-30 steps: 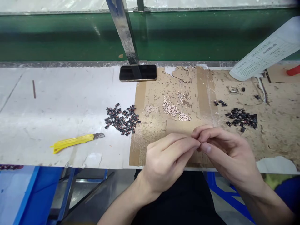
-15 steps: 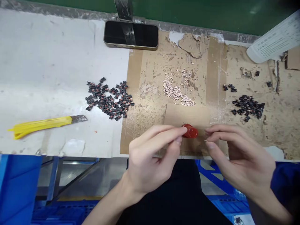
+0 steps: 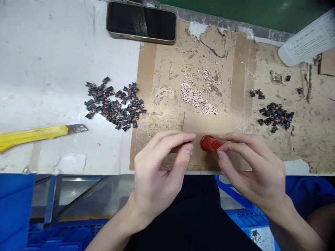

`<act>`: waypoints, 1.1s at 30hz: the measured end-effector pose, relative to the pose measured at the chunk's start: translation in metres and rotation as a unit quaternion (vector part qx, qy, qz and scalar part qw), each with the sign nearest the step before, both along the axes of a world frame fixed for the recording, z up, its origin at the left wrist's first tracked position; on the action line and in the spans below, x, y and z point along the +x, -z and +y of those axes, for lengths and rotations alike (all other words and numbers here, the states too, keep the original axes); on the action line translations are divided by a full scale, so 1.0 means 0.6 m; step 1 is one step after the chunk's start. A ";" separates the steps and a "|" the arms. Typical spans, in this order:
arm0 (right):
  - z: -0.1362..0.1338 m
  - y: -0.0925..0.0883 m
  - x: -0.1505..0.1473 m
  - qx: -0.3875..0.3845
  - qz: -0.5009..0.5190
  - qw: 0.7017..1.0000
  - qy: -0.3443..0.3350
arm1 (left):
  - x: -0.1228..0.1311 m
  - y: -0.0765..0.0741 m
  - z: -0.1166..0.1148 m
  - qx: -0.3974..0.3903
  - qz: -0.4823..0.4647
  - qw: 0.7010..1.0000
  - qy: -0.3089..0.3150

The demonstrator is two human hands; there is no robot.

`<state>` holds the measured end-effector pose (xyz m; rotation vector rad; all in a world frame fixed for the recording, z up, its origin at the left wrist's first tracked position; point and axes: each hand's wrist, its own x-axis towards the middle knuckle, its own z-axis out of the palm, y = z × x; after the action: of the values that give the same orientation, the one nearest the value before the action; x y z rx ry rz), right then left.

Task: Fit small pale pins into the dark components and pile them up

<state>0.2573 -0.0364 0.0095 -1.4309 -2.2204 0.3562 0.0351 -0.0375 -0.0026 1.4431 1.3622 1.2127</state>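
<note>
Green panel (image 3: 230,15) behind pale worktop (image 3: 47,45)

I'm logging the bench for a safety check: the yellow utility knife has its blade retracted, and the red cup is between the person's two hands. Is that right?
Not quite: the head view shows the blade extended from the yellow utility knife, not retracted. The red cup is between the left hand and right hand, as you say.

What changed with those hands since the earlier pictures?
The left hand, first touching the right hand, moved away leftward; something dark shows at its fingertips. A red cup now shows between them. The phone, yellow knife and black pieces lie as before.
</note>
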 end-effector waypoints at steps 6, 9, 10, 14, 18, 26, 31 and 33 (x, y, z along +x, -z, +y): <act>-0.006 -0.022 -0.006 -0.115 0.190 0.971 0.092 | 0.019 -0.012 0.005 -0.136 -0.144 0.978 0.072; -0.011 -0.032 -0.015 -0.166 0.290 0.936 0.106 | 0.037 -0.015 0.006 -0.193 -0.233 0.948 0.104; -0.012 -0.034 -0.018 -0.173 0.306 0.931 0.102 | 0.042 -0.016 0.007 -0.204 -0.256 0.938 0.109; -0.015 -0.034 -0.025 -0.179 0.328 0.923 0.090 | 0.049 -0.022 0.008 -0.235 -0.318 0.911 0.114; -0.016 -0.031 -0.024 -0.186 0.350 0.915 0.074 | 0.045 -0.032 0.011 -0.292 -0.344 0.885 0.112; -0.014 -0.033 -0.023 -0.181 0.350 0.918 0.055 | 0.048 -0.038 0.012 -0.315 -0.358 0.873 0.106; -0.006 -0.040 -0.016 -0.191 0.343 0.919 0.040 | 0.043 -0.041 0.012 -0.321 -0.370 0.867 0.097; -0.005 -0.041 -0.013 -0.191 0.346 0.918 0.036 | 0.042 -0.042 0.012 -0.334 -0.390 0.853 0.095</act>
<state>0.2493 -0.0395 0.0341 -1.2841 -1.5609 1.1283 0.0602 -0.0305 0.0227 0.4705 0.8849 0.8922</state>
